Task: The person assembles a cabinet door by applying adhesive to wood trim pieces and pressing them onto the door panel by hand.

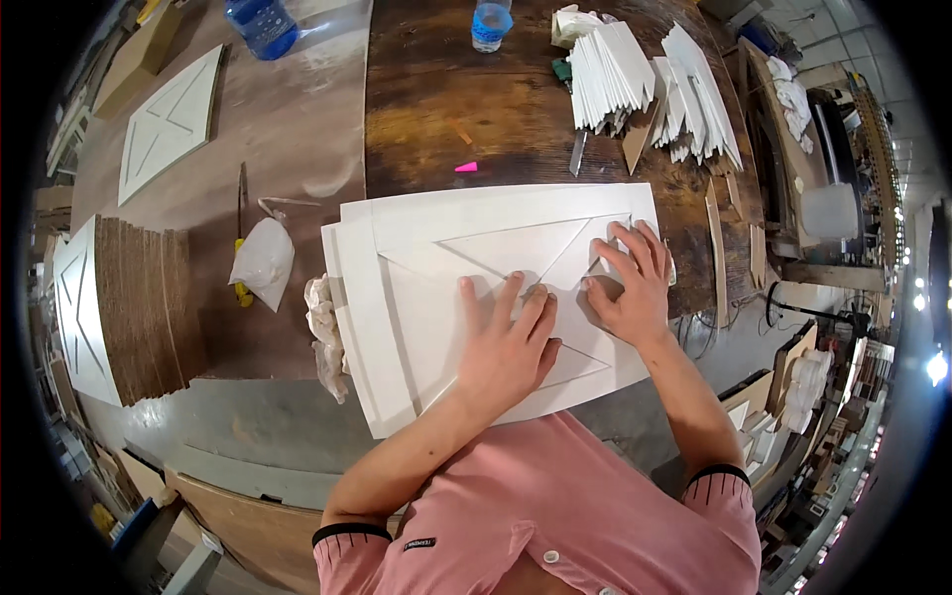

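A white panel (416,327) lies in front of me at the table's near edge, on at least one other white board. Its face carries triangular shapes marked by thin raised or grooved lines that cross near the middle. My left hand (506,342) rests on the panel's centre, fingers spread, fingertips touching the surface near the crossing. Toward the panel's right side, my right hand (633,288) presses down with fingers stretched and thumb apart, beside a diagonal line. I see nothing held in either hand, though what lies under the palms is hidden.
Stacked panels (149,307) stand at left, with another patterned panel (171,124) behind. A plastic bag (264,260) lies near a yellow-handled tool (241,243). White strips (610,79), a blade (577,154), a pink piece (466,167) and a water bottle (490,25) occupy the far side.
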{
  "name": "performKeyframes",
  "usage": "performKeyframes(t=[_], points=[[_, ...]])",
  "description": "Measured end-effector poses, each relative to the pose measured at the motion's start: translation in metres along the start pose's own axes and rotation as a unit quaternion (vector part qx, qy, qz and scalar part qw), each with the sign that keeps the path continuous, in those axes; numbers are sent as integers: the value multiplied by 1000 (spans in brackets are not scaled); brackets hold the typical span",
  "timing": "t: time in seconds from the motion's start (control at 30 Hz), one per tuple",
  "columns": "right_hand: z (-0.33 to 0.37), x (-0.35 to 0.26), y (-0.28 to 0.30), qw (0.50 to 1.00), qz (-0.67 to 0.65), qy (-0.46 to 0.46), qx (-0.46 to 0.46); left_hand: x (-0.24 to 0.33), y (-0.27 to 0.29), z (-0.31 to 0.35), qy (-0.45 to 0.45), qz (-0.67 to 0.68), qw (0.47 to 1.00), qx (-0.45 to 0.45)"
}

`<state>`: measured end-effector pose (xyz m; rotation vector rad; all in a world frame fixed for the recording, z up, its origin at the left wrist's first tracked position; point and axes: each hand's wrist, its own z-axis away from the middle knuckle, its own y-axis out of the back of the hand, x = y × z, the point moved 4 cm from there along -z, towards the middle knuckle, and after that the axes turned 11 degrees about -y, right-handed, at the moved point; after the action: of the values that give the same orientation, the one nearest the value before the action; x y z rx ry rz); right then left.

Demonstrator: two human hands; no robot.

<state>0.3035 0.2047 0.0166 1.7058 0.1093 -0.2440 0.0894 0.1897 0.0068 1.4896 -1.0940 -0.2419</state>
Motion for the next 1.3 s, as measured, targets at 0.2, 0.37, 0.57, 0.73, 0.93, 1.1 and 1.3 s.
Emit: performKeyframes(t=[0.2,0.37,0.57,0.73,0.93,1.1,1.3], points=[[1,5,-4,1000,-11,-3,19,0,5,-2,-3,20,1000,-11],[0,3,-3,1000,-3,-1,19,0,5,-1,4,25,1000,-11],[0,2,0,1000,-8,4,10,0,6,-4,4,20,1000,-16],[1,5,-3,1000,-12,-1,5,2,3,-4,7,22,1000,-8],[4,9,-7,1000,3,-30,-3,2,6,-5,1,11,1000,-9],[4,2,-6,999,-16,-27,-5,1,10,-2,1,11,1000,-10],[7,7,-3,999,-13,-48,-3,5,2,-5,-43,-2,999,-2]])
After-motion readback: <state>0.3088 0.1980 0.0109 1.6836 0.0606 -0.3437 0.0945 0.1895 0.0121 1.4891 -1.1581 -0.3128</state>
